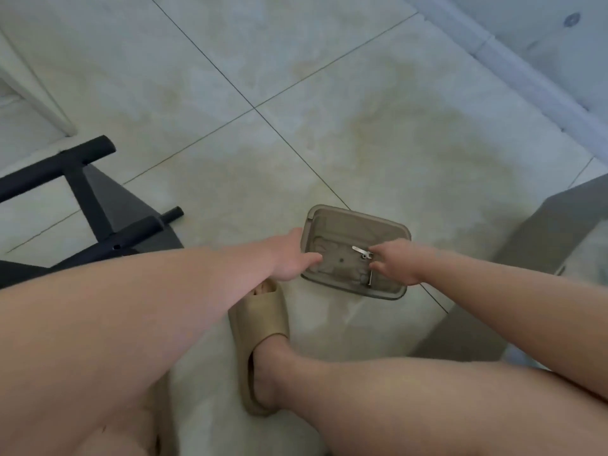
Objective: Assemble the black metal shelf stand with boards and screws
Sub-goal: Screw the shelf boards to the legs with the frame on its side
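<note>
Loosely, the digits of the right hand (396, 261) are held apart inside a shallow translucent tray (362, 215). The forefinger tip is laid against the near end of a small silver wrench (359, 249), while the thumb is kept below it and clear of it, so nothing is clasped. A short metal pin (369, 278) is seen just under the thumb, and a small dark part (342, 259) is seen further left on the tray's bottom; what kind of fastener either one is cannot be told.

The left hand (288, 258) is placed at the tray's left wall. Its thumb is stretched inward over the tray's bottom and its other digits are run along the outside of the far left corner, so the wall is set between them. Whether the wall is actually squeezed cannot be told.

The tray is set on a pale tiled floor (329, 93), just beyond a foot in a beige slipper (263, 324). Both bare forearms are extended from the lower corners towards it.

The black metal frame (88, 199) is laid on the floor at the left edge, well apart from the tray, with its tube ends pointed right. A dark grey flat surface (125, 195) is seen beneath it. A grey block (543, 245) is seen at the right edge.
</note>
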`<move>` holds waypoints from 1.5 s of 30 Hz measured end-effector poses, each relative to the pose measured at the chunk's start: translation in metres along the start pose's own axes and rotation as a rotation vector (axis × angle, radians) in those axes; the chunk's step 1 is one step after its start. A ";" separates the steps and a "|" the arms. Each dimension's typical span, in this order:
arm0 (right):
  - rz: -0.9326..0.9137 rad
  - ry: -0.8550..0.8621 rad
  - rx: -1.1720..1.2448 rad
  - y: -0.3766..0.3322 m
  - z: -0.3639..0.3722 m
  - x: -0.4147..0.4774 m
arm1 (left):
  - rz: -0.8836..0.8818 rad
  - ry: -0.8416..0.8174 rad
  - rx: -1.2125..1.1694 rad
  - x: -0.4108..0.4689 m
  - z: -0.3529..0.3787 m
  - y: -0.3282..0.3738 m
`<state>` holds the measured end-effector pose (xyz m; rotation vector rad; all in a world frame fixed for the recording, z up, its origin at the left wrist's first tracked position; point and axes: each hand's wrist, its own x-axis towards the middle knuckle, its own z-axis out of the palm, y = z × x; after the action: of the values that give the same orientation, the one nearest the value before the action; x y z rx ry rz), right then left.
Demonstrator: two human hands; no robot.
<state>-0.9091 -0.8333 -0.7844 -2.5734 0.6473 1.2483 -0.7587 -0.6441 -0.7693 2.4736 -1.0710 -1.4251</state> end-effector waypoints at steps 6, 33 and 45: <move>0.000 -0.020 -0.114 0.011 0.037 0.050 | -0.014 0.088 -0.190 0.047 0.035 -0.019; -0.087 -0.037 -0.244 0.010 0.045 0.075 | -0.078 0.019 -0.446 0.054 0.039 -0.020; -0.193 0.354 0.250 -0.081 -0.075 -0.032 | -0.052 0.123 -0.025 -0.081 -0.064 -0.048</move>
<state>-0.8361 -0.7797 -0.7129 -2.5854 0.5581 0.6151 -0.7087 -0.5744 -0.6939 2.5519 -0.9665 -1.2713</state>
